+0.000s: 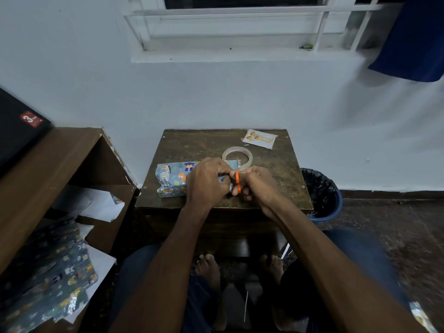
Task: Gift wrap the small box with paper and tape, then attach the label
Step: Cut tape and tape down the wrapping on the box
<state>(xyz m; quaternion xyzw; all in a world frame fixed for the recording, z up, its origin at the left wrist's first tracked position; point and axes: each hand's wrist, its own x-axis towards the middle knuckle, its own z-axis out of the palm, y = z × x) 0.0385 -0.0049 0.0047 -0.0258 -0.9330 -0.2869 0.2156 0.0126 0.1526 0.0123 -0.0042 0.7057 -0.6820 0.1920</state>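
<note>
A small box wrapped in blue animal-print paper (pixel 171 177) lies on a small dark wooden table (pixel 283 174). My left hand (pixel 206 181) covers the box's right end and pinches the paper there. My right hand (pixel 257 183) grips orange-handled scissors (pixel 237 181), fingers through the loops, with the blades pointing away towards the tape roll. The clear tape roll (pixel 237 156) lies flat just behind my hands. A white label with gold print (pixel 259 138) rests at the table's far right corner. The box's right end is hidden under my hands.
A brown shelf unit (pixel 48 169) stands to the left with loose white paper and more animal-print wrapping paper (pixel 48 277) below. A blue bin with a black liner (pixel 322 195) stands right of the table. The wall is directly behind the table.
</note>
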